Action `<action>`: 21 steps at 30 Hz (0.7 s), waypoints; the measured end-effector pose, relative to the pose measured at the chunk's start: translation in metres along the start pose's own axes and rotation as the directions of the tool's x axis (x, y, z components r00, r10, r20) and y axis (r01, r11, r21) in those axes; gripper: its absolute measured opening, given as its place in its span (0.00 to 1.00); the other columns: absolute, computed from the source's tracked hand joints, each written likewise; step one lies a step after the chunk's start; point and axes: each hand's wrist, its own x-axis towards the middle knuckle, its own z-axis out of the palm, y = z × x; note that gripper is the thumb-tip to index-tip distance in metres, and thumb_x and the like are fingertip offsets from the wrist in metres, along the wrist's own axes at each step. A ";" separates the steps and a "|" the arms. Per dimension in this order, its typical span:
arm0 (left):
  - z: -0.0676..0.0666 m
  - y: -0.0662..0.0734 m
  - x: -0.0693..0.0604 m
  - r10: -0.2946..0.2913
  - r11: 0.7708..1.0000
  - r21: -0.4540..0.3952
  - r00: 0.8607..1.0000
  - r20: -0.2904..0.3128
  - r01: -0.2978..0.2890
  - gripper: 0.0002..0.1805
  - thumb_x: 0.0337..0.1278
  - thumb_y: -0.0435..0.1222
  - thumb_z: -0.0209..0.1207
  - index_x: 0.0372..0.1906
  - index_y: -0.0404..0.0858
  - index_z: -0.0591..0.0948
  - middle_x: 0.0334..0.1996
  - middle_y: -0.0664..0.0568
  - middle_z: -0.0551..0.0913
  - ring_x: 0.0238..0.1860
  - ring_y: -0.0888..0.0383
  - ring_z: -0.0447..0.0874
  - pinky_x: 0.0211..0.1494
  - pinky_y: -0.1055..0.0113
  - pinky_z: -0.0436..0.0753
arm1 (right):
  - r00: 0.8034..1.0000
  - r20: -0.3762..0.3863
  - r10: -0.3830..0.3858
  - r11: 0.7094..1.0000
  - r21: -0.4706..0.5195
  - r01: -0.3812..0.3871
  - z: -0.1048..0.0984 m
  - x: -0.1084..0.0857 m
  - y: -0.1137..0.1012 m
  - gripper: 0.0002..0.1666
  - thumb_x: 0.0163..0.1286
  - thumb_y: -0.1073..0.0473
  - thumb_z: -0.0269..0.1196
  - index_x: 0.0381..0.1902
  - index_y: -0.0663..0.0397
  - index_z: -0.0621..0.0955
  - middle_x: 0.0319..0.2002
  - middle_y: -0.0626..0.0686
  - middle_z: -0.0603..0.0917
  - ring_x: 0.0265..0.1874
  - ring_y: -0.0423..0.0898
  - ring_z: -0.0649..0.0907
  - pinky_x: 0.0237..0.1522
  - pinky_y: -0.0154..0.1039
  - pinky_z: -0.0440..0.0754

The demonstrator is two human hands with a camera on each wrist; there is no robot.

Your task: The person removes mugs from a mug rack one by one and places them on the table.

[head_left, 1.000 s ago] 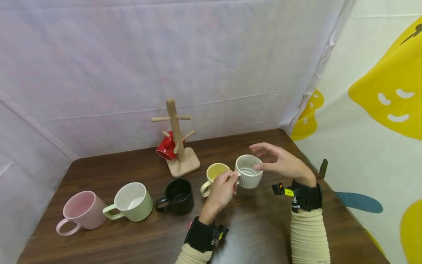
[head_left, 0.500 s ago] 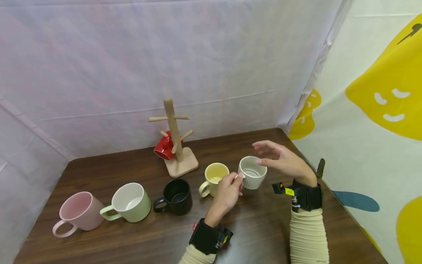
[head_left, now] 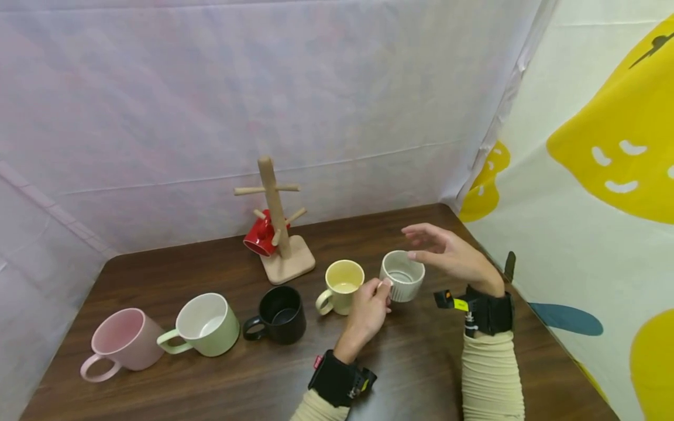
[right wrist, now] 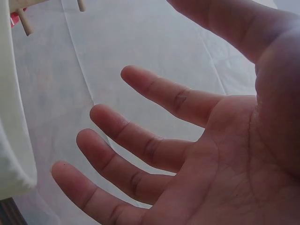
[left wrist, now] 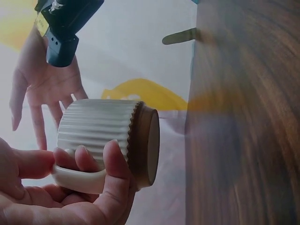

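Note:
A white ribbed mug point(head_left: 402, 277) is held upright a little above the table by my left hand point(head_left: 367, 313). The thumb and curled fingers grip the mug's handle point(left wrist: 78, 179), which points toward that hand. In the left wrist view, the unglazed base point(left wrist: 146, 150) shows apart from the tabletop. My right hand point(head_left: 454, 257) hovers at the mug's right side with fingers spread and holding nothing; its thumb overlaps the rim in the head view. The right wrist view catches the mug's rim point(right wrist: 18, 159) at its left edge, apart from the fingers.
Left of the held mug stand a yellow mug point(head_left: 343, 279), a black mug point(head_left: 288, 318), a green mug point(head_left: 218, 333) and a pink mug point(head_left: 139, 345). A wooden mug rack point(head_left: 277, 216) behind them bears a red mug point(head_left: 259, 237). White cloth point(head_left: 337, 105) encloses the table point(head_left: 416, 362).
The left hand and white mug have shifted slightly right, away from the yellow mug. My right hand stays beside the mug, fingers spread. The head view has drifted slightly.

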 end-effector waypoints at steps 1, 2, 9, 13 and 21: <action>0.001 0.000 0.000 -0.004 1.000 0.003 1.000 -0.004 0.004 0.21 0.72 0.39 0.52 0.26 0.27 0.76 0.20 0.54 0.72 0.21 0.61 0.74 0.28 0.72 0.79 | 1.000 0.001 0.001 1.000 0.001 -0.001 0.000 0.000 0.000 0.28 0.70 0.54 0.65 0.66 0.45 0.72 0.62 0.53 0.76 0.57 0.51 0.77 0.56 0.46 0.78; 0.001 -0.001 0.001 -0.005 1.000 0.005 1.000 -0.008 0.005 0.21 0.72 0.39 0.52 0.26 0.27 0.76 0.20 0.54 0.72 0.21 0.62 0.74 0.28 0.72 0.79 | 1.000 0.001 0.001 1.000 0.003 -0.001 0.000 0.000 0.000 0.28 0.70 0.54 0.65 0.66 0.46 0.72 0.62 0.53 0.76 0.57 0.51 0.77 0.56 0.47 0.78; 0.005 -0.006 0.002 0.000 0.999 0.050 1.000 -0.023 0.001 0.20 0.71 0.39 0.52 0.24 0.30 0.77 0.20 0.53 0.74 0.20 0.65 0.74 0.28 0.73 0.78 | 1.000 -0.002 0.029 1.000 -0.007 -0.029 -0.001 0.001 -0.002 0.28 0.69 0.52 0.65 0.65 0.45 0.73 0.61 0.52 0.76 0.57 0.50 0.77 0.56 0.49 0.77; 0.009 -0.011 0.003 -0.001 0.997 0.073 0.999 -0.039 0.004 0.19 0.71 0.40 0.51 0.24 0.33 0.77 0.20 0.55 0.74 0.20 0.66 0.75 0.28 0.72 0.79 | 0.999 0.002 0.043 0.999 0.000 -0.043 0.000 0.001 -0.001 0.29 0.69 0.52 0.66 0.65 0.44 0.73 0.61 0.52 0.76 0.57 0.51 0.77 0.55 0.48 0.78; 0.017 -0.021 0.007 0.001 0.998 0.059 0.997 -0.075 0.004 0.19 0.70 0.39 0.52 0.22 0.35 0.76 0.19 0.56 0.74 0.19 0.66 0.76 0.28 0.72 0.79 | 0.999 0.005 0.046 0.999 -0.008 -0.046 0.000 0.000 -0.001 0.28 0.69 0.50 0.66 0.65 0.42 0.73 0.62 0.52 0.76 0.57 0.51 0.76 0.56 0.54 0.76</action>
